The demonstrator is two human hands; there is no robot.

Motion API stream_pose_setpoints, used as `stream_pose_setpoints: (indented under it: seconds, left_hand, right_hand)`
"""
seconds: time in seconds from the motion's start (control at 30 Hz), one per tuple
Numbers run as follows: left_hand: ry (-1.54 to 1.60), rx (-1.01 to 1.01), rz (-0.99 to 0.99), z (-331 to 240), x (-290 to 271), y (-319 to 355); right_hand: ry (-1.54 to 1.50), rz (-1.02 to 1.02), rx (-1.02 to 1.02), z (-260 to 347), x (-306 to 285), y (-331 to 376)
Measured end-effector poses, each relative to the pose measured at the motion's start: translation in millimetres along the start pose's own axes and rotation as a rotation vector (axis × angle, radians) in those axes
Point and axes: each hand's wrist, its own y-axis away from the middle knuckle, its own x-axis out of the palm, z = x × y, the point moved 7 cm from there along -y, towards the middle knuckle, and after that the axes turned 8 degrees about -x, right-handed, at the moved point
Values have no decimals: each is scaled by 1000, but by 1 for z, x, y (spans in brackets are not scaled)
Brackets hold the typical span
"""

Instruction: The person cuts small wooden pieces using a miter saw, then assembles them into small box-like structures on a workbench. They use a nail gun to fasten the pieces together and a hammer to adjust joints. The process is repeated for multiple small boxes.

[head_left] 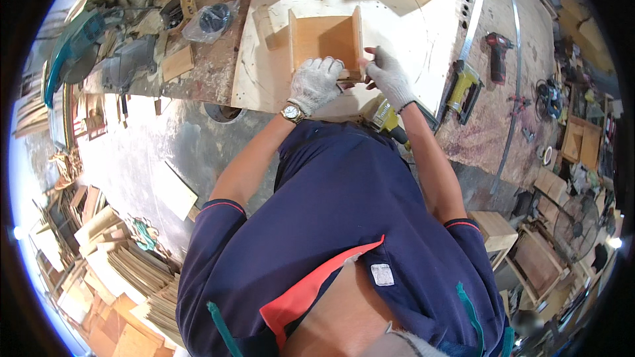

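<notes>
Pale board point(423, 59), upper centre, bearing the wooden box point(324, 30). Left hand point(317, 82), clasped over the box's lower edge; right hand point(388, 78), half open beside its lower-right corner, contact unclear. Uneven pressure could skew that corner.

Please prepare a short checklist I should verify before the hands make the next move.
1. Left hand on the wooden box: ok, at its near side.
2. Right hand touching the box: cannot tell; it is by the near right corner, fingers apart.
3. Box on the white board: ok.
4. Gloves on both hands: ok.
5. Space beside the right wrist free: not ok, a yellow tool is there.
6. Box joints tight: cannot tell.
</notes>
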Motion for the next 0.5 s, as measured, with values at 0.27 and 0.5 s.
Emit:
stream_pose_setpoints:
  seconds: [0.27,0.5]
  left_hand:
    - [-47,30,-9,3,11,3]
    - [-66,39,14,4,15,4]
  right_hand:
    - [33,29,-17,1,12,8]
    - [-42,-1,21,-6,13,8]
